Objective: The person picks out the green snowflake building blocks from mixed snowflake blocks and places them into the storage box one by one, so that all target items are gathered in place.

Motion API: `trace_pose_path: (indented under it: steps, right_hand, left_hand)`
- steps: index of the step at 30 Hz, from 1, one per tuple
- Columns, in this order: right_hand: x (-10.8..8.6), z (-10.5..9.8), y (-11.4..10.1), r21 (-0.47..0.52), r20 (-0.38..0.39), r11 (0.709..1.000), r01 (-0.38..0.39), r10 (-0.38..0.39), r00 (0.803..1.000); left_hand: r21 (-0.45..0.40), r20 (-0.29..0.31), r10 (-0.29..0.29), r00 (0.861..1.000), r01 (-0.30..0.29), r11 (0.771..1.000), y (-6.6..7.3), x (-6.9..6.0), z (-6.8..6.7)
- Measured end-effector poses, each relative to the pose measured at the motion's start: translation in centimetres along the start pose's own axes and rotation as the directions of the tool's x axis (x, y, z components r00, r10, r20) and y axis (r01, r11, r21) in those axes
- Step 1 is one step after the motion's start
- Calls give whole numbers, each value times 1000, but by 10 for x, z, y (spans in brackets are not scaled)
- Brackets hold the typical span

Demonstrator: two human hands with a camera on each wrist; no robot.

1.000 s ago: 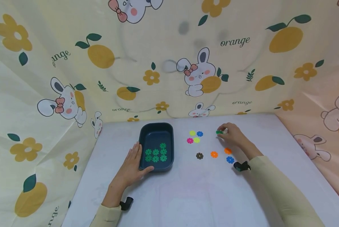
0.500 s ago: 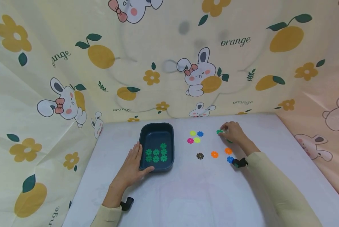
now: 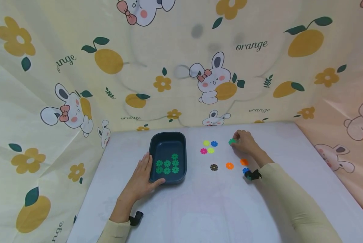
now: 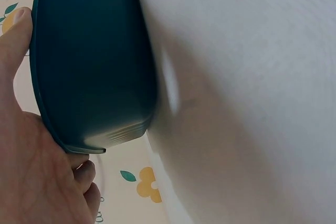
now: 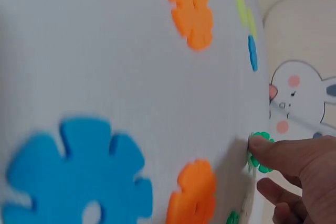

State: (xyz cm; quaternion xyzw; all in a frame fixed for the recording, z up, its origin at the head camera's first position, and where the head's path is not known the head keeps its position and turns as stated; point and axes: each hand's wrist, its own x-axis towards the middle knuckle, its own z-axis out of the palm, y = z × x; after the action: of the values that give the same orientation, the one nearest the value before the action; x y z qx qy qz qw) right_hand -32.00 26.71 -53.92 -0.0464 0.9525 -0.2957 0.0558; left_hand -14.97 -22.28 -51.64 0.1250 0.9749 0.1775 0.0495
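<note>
In the head view, my left hand point(image 3: 140, 179) rests at the near left corner of a dark blue tray point(image 3: 152, 145), its fingers straight along the side and the thumb at the near rim. Several green flower-shaped discs point(image 3: 167, 163) lie inside the tray. Toward the back right, my right hand point(image 3: 246, 143) pinches another green flower-shaped disc point(image 3: 232, 141) between thumb and fingers. The right wrist view shows the thumb point(image 5: 262, 150) pressed on that disc. Part of one more green piece point(image 5: 232, 217) shows below the hand there.
Between tray and right hand lie yellow point(image 3: 206, 143), blue point(image 3: 214, 143) and pink point(image 3: 203, 151) discs. Nearer are a brown disc point(image 3: 213, 167), orange discs point(image 3: 229, 165) and a blue disc point(image 5: 79, 171), partly covered by the wrist camera in the head view. A printed cloth point(image 3: 181, 84) stands behind.
My right hand has shifted slightly left with its fingers on the green disc, and the disc has moved a little left too. The left hand and the tray have stayed in place.
</note>
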Motion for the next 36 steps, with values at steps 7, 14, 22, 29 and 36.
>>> trace_pose_path:
  steps: [7,14,22,29,36]
  right_hand:
    - [-4,-1,-15,79,73,997,-15,10,997]
    - [-7,-3,-31,129,5,986,104,-105,994]
    - [-15,-2,-67,172,-30,968,185,-183,983]
    - [-20,0,-100,237,-15,942,239,-243,970]
    - [-21,8,-131,273,-5,914,299,-310,951]
  left_hand:
    - [0,5,8,1000,-8,1000,2,0,-3]
    - [1,4,15,1000,-15,1000,2,1,-3]
    - [3,0,13,1000,-13,1000,1,-1,-2]
    - [6,2,8,1000,-8,1000,2,-1,-2]
    - [7,4,9,1000,-9,1000,2,0,-2]
